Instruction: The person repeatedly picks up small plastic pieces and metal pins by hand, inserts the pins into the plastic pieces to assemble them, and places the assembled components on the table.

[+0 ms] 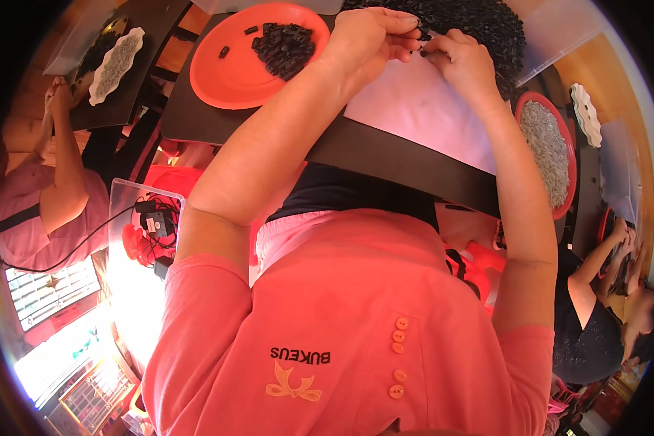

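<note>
My left hand (376, 35) is closed in a pinch at the top of the head view, with a small black piece (423, 30) at its fingertips. Facing it, my right hand (466, 64) pinches another small black piece (424, 53) between thumb and fingers. The two hands are close together over a white sheet (423, 109). Just beyond them lies a large heap of small black pieces (479, 25). To the left of my left forearm, an orange-red plate (221, 80) holds a smaller pile of black pieces (283, 49), two of them lying apart.
Right of my right forearm stands a red tray (570, 156) of small grey pieces (545, 149). The dark table edge (407, 156) runs before me. A clear bin (116, 200) with cables is at lower left. Other people work at both sides, near white wavy-edged dishes (585, 116).
</note>
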A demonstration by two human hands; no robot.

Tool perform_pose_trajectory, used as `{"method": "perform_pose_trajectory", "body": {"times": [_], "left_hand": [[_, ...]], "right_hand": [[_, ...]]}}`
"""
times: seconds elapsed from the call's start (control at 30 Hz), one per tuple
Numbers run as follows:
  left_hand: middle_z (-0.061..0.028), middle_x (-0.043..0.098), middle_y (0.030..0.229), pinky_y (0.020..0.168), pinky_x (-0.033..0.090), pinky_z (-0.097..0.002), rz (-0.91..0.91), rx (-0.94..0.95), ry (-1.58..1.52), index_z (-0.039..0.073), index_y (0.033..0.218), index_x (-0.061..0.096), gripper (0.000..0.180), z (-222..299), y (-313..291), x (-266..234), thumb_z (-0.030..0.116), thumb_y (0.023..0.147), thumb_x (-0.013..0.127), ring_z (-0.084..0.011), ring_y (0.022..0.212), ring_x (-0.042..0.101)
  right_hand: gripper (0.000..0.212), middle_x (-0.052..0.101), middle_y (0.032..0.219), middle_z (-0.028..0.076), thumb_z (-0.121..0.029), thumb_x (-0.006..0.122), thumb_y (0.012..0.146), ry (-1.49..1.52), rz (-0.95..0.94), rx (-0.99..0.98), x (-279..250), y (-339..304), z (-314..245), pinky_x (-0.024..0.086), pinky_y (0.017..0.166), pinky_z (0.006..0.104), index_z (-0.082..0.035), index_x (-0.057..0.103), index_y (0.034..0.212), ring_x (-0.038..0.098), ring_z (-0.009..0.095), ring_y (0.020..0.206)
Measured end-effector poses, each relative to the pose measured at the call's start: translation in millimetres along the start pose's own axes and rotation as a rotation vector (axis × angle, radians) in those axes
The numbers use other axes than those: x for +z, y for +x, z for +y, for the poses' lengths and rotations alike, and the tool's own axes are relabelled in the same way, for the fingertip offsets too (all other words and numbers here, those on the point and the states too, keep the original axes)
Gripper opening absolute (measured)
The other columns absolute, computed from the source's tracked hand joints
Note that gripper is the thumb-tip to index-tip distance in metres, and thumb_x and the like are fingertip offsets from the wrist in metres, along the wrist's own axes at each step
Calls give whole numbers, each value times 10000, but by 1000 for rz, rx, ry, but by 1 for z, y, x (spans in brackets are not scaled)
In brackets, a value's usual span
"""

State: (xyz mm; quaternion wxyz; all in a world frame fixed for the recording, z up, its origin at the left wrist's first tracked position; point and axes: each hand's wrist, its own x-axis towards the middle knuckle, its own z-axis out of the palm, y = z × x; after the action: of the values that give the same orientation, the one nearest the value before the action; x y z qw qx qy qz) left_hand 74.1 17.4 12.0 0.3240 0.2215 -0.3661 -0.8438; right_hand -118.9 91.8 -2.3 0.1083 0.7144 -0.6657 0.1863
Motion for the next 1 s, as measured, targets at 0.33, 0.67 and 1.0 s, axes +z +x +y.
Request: {"method": "perform_pose_trajectory", "body": {"times": [0.33,0.67,1.0], "left_hand": [[-101,638,830,608,481,-314,98,49,25,-16,997,607,109,4,-5,6,64,959,544,-212,709,609],[-105,634,795,577,475,-303,49,78,-8,-29,966,622,108,1,-2,3,52,952,551,-200,661,595],[-136,656,863,640,516,-340,145,211,79,-52,954,617,96,-1,-3,6,36,921,596,-237,748,639]], "right_hand": [[106,637,893,41,-201,658,805,-66,24,-73,-5,-1,-25,452,797,420,-125,703,864,614,266,940],[112,639,955,41,-172,652,814,-140,30,-104,1,-4,-25,453,786,413,-111,675,906,609,261,981],[123,659,932,91,-135,627,801,125,48,-52,-12,-6,-34,468,741,464,-102,669,911,631,315,913]]}}
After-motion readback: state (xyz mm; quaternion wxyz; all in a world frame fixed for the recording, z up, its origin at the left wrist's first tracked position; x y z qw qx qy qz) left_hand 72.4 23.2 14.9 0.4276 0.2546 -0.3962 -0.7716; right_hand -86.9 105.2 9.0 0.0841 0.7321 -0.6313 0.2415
